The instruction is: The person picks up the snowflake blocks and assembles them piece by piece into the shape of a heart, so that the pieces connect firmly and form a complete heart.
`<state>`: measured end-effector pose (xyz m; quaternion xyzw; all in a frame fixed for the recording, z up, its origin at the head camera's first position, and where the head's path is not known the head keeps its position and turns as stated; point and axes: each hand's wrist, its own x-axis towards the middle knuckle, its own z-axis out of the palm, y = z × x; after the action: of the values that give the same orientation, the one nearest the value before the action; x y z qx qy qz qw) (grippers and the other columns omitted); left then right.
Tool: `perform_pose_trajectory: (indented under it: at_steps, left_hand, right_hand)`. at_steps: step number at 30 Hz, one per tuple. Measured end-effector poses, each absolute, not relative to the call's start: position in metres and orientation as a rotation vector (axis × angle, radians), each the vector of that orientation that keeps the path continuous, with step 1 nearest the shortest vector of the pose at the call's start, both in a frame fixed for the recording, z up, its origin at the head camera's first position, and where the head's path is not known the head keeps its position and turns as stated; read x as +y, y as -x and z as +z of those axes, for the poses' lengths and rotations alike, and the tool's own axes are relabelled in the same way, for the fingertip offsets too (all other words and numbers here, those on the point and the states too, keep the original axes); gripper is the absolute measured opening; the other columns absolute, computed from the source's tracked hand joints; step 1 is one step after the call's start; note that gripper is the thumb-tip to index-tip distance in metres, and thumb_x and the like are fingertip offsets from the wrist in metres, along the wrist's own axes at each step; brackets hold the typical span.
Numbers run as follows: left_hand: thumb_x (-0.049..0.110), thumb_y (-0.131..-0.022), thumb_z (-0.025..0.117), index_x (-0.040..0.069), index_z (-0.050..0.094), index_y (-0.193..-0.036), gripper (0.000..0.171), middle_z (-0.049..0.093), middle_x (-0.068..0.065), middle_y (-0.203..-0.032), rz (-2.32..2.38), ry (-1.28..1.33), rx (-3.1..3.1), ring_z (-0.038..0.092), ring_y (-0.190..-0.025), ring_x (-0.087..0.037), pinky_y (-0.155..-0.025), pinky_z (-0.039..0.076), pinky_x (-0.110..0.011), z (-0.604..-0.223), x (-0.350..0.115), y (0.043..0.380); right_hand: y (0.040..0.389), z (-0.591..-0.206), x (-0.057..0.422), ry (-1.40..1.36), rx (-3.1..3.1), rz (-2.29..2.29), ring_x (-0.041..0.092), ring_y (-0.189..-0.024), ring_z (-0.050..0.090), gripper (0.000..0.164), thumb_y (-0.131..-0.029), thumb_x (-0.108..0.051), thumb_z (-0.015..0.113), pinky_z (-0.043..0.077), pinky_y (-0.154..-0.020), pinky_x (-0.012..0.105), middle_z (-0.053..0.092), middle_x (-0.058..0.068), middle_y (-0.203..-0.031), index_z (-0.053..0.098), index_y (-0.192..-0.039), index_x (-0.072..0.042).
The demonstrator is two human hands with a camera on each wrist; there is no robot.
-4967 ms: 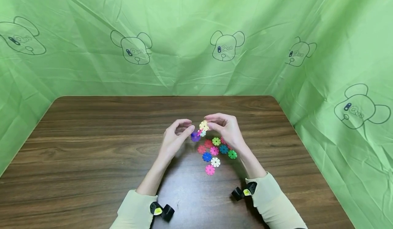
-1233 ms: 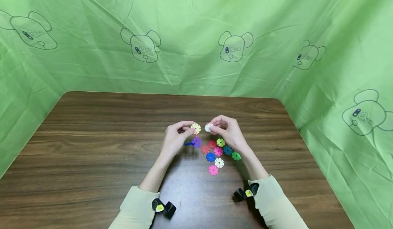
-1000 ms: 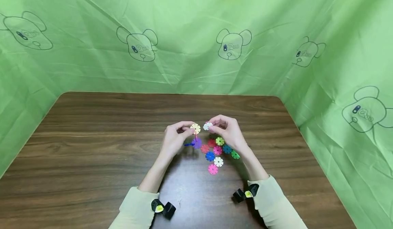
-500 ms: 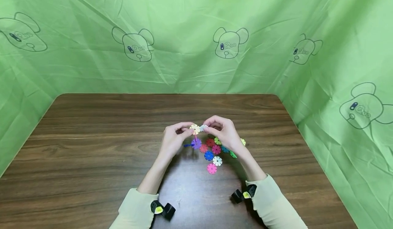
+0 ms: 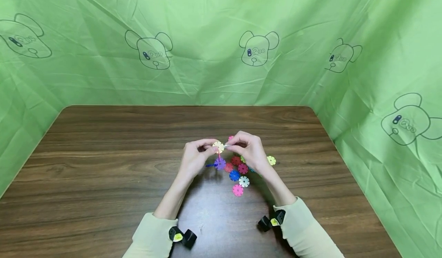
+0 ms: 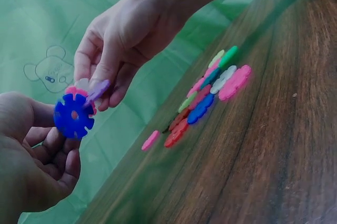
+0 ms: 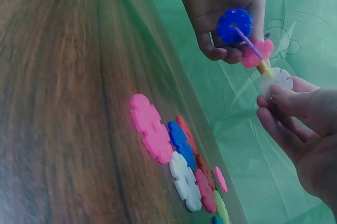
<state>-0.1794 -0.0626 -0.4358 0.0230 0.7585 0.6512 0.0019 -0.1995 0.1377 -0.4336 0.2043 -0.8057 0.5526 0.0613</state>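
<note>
Wooden tabletop [image 5: 103,173] below; hands [image 5: 194,157] [image 5: 251,151] pinch the cream disc [image 5: 219,147] and white disc [image 7: 283,78] between them.

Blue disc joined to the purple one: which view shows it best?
The left wrist view: the blue disc faces the camera, its notches clear. Right wrist: smaller, partly crossed by the purple disc. Head: a thin edge only.

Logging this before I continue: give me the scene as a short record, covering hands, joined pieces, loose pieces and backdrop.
Left hand: pinching the yellow disc
Right hand: pinching the white disc at the yellow disc's edge
White-to-yellow fit: cannot tell whether locked or only touching
Joined to yellow: pink disc, then purple disc, then blue disc
Loose discs: on the table, several colours
Backdrop: green cloth with cartoon animal heads
</note>
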Motion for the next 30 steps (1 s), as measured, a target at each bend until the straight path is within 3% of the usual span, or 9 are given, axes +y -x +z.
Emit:
perform_pose_trajectory:
  at_steps: [6,16,25,30]
  left_hand:
    - [0.003,-0.086,0.078,0.001,0.080,-0.106,0.020,0.065,0.001,-0.074,2.070,-0.049,2.370,0.055,-0.069,-0.003,-0.064,0.044,-0.016,-0.435,-0.063,0.179]
    - [0.006,-0.088,0.077,0.003,0.080,-0.107,0.020,0.077,-0.015,-0.090,2.087,-0.013,2.356,0.062,-0.076,-0.005,-0.071,0.048,-0.018,-0.434,-0.061,0.179]
    - [0.006,-0.086,0.077,0.004,0.080,-0.105,0.019,0.077,-0.012,-0.087,2.110,0.033,2.357,0.061,-0.074,-0.004,-0.070,0.046,-0.018,-0.434,-0.061,0.180]
    - [0.006,-0.086,0.078,0.003,0.080,-0.104,0.019,0.076,-0.012,-0.085,2.121,0.036,2.361,0.061,-0.074,-0.005,-0.070,0.046,-0.019,-0.432,-0.063,0.179]
  right_hand:
    - [0.198,-0.433,0.132,-0.621,-2.432,1.638,0.009,-0.077,0.067,0.007,-0.082,0.000,0.083,0.057,-0.070,0.018,0.073,0.014,-0.085,0.080,-0.087,-0.003]
    - [0.199,-0.432,0.138,-0.583,-2.473,1.714,0.010,-0.083,0.072,0.010,-0.088,-0.009,0.081,0.061,-0.076,0.025,0.078,0.012,-0.096,0.078,-0.098,-0.008]
    - [0.208,-0.429,0.155,-0.583,-2.603,1.737,0.026,-0.098,0.076,0.025,-0.087,-0.005,0.081,0.062,-0.083,0.034,0.078,0.013,-0.110,0.076,-0.111,-0.009]
    - [0.216,-0.429,0.164,-0.597,-2.643,1.744,0.022,-0.100,0.075,0.025,-0.091,-0.009,0.079,0.061,-0.087,0.035,0.077,0.015,-0.112,0.074,-0.115,-0.008]
